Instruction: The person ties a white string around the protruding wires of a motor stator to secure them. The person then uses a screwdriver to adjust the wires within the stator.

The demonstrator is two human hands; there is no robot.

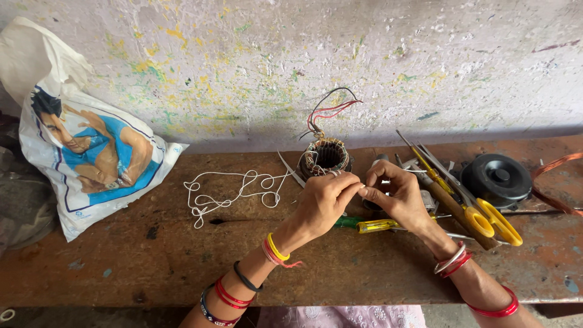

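Observation:
A round motor stator [326,157] with copper windings and red and black wire leads stands at the back middle of a worn wooden bench [182,255]. My left hand [325,200] and my right hand [398,194] meet just in front of it, fingertips pinched together on a thin white string. The loose white string [234,191] trails in loops over the bench to the left. Both wrists carry bangles and thread bands.
A printed white plastic bag [85,140] leans against the paint-spattered wall at the left. To the right lie yellow-handled scissors [486,218], a yellow-green screwdriver [370,225], other hand tools, a black round spool [498,179] and copper wire [555,182].

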